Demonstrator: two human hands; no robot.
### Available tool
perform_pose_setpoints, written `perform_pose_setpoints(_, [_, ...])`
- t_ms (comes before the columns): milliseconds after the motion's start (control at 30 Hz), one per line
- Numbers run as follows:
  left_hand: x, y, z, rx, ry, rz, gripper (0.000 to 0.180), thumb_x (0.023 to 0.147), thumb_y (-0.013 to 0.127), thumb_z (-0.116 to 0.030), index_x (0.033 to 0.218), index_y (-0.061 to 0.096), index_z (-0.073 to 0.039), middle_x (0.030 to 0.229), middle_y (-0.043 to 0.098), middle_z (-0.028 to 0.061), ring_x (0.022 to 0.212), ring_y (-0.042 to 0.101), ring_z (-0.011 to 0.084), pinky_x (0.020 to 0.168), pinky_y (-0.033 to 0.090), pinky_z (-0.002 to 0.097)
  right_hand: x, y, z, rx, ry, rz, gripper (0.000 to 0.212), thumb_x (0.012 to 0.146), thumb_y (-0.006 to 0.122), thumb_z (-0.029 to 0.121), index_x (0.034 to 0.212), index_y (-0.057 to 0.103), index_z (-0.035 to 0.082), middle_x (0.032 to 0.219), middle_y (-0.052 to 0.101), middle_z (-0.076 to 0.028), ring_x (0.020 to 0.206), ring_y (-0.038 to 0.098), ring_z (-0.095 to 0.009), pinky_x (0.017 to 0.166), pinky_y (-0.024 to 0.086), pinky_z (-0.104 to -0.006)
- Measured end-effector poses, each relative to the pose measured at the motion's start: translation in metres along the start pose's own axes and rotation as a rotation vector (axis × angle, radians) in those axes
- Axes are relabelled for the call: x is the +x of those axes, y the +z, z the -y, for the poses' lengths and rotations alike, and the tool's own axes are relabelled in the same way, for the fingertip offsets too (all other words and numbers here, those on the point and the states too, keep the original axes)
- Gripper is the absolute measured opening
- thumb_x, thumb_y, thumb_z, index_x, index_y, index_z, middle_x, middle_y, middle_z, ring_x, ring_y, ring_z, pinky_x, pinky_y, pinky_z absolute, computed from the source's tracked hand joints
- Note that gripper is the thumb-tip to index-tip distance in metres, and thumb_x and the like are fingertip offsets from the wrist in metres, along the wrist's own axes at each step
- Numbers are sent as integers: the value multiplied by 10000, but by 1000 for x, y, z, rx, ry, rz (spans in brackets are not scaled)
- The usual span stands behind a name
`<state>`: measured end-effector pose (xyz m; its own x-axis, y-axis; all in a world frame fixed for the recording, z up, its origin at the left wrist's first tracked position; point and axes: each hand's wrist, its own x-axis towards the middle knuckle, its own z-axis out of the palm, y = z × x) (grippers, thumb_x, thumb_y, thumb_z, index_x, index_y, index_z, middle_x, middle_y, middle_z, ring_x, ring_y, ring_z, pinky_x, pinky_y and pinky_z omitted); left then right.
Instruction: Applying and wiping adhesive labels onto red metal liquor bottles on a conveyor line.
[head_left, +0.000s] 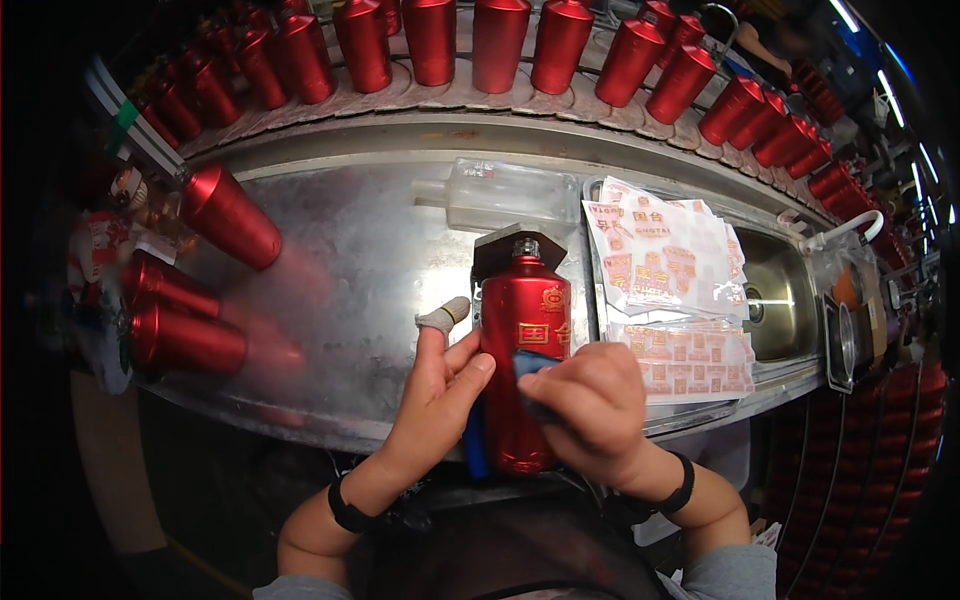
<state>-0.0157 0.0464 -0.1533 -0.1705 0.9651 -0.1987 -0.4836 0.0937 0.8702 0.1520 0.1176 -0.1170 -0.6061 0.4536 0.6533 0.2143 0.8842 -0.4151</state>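
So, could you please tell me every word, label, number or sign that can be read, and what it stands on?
I leave wording uncopied; print stands here:
Shiny red bottle with clear stopper: large gold characters and emblem, partly legible.
Loose white paper sheets: red-orange and gold print; the smallest is too small to read.
Clear, rectangular, glass-like bottle: small red marks, too small to read.

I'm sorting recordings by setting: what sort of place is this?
Probably a bottle-decorating workshop or factory line: many matching red bottles stand along what looks like a conveyor, and printed sheets lie on the metal workbench.
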Motion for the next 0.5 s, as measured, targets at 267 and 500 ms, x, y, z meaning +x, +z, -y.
perform_pose_setpoints(267, [8, -3, 6, 41, 3, 9, 589, 1014, 504, -122, 1494, 174, -33, 1413, 459, 249, 1250, 488, 184, 1053, 387, 315, 4, 1, -5, -32, -122, 92, 216, 686, 739, 82, 896, 688, 76, 816, 594, -25, 740, 595, -214, 651, 470, -350])
perform_pose_setpoints(500, [16, -2, 12, 139, 108, -8, 609, 1010, 507, -131, 1512, 176, -30, 1429, 445, 244, 1301, 459, 218, 1077, 372, 334, 14, 2, -32, 410, 746, -102, 187, 838, 758, 107, 903, 601, 27, 793, 623, -48, 711, 586, -95, 619, 466, -256])
